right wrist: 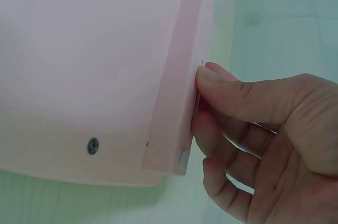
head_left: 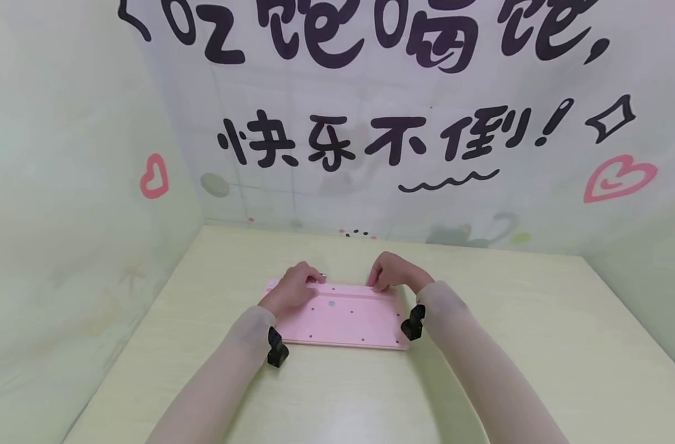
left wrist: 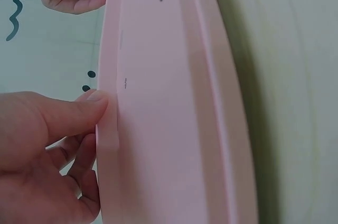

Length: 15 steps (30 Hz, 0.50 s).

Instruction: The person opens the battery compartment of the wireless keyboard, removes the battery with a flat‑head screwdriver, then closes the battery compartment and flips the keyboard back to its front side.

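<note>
A flat pink keyboard [head_left: 343,324] lies underside up on the table, small dark screws dotted over its back and a raised ridge [right wrist: 177,86] running along its far edge. My left hand [head_left: 295,288] grips that far edge near the left end, thumb on the ridge and fingers curled behind it in the left wrist view. Toward the right end, my right hand [head_left: 393,271] pinches the same edge between thumb and curled fingers. A tiny shiny piece [head_left: 323,275] shows beside the left fingertips; its kind is unclear. The keys are hidden underneath.
The pale wooden table [head_left: 537,345] ends at a back wall [head_left: 337,203] covered with dark lettering and drawings. Another wall [head_left: 93,246] borders the table on the left. Black wrist cameras [head_left: 277,348] sit on both sleeves, close to the keyboard's near corners.
</note>
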### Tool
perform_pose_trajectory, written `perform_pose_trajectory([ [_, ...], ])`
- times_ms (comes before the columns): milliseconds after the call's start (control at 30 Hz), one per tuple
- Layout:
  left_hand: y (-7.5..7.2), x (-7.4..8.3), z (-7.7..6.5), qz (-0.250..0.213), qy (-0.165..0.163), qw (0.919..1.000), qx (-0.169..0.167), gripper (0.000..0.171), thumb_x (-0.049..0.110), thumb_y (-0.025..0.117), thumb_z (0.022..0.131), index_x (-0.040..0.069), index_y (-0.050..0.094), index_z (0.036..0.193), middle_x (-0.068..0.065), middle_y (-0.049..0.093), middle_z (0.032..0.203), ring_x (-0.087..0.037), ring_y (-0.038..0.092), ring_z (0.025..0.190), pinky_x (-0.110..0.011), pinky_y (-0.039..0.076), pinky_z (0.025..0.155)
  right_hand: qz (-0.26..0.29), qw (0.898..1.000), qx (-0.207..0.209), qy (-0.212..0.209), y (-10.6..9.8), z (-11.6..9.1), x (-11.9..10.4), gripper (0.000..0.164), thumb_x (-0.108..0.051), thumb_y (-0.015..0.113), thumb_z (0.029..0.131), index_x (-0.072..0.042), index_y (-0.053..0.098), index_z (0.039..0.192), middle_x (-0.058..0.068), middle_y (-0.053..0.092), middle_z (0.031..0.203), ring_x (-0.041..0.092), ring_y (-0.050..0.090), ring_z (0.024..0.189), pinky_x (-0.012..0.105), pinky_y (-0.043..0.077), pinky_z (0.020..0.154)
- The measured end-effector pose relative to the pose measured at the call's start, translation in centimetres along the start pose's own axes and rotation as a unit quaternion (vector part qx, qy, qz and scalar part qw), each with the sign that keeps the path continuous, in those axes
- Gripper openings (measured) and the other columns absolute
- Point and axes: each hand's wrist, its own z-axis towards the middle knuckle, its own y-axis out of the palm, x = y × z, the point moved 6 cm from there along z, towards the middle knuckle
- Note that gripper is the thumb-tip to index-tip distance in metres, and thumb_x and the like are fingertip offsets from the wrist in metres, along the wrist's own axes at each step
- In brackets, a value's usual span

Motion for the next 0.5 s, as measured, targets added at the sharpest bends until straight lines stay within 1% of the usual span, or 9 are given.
perform_pose_trajectory([
  [100, -0.2, 0.1, -0.1, 0.001, 0.001, 1.0000, 0.003, 0.026, -0.008, 0.057, 0.083, 0.007, 0.067, 0.102, -0.006, 0.051, 0.100, -0.023, 0.048, 0.096, -0.037, 0.040, 0.090, -0.005, 1.000, 0.008, -0.001, 0.0, -0.1, -0.1, 0.010, 0.004, 0.069, 0.077, -0.004, 0.072, 0.082, 0.003, 0.063, 0.072, 0.013, 0.052, 0.061, 0.023, 0.045, 0.059],
  [233, -0.4, 0.2, -0.2, 0.002, 0.001, 1.0000, 0.003, 0.026, -0.007, 0.058, 0.083, 0.007, 0.067, 0.102, -0.006, 0.051, 0.100, -0.023, 0.048, 0.096, -0.036, 0.040, 0.090, 0.008, 1.000, 0.019, -0.001, 0.0, -0.5, -0.1, 0.010, 0.004, 0.068, 0.077, -0.004, 0.071, 0.083, 0.003, 0.063, 0.073, 0.015, 0.052, 0.063, 0.024, 0.046, 0.060],
  [400, -0.2, 0.1, -0.3, 0.004, 0.014, 0.9999, 0.006, 0.025, -0.006, 0.058, 0.083, 0.007, 0.067, 0.102, -0.006, 0.052, 0.101, -0.022, 0.049, 0.097, -0.036, 0.040, 0.090, 0.021, 0.999, 0.035, -0.034, 0.1, -1.1, 0.0, 0.009, 0.003, 0.068, 0.077, -0.003, 0.071, 0.084, 0.003, 0.064, 0.075, 0.015, 0.053, 0.067, 0.026, 0.047, 0.063],
  [500, -0.1, 0.0, -0.4, -0.003, 0.022, 0.9997, 0.009, 0.025, -0.005, 0.058, 0.084, 0.008, 0.067, 0.104, -0.005, 0.051, 0.103, -0.022, 0.049, 0.098, -0.036, 0.039, 0.091, 0.028, 0.998, 0.043, -0.048, 0.1, -1.6, 0.3, 0.009, 0.002, 0.068, 0.078, -0.003, 0.071, 0.085, 0.003, 0.063, 0.077, 0.016, 0.053, 0.068, 0.026, 0.047, 0.064],
])
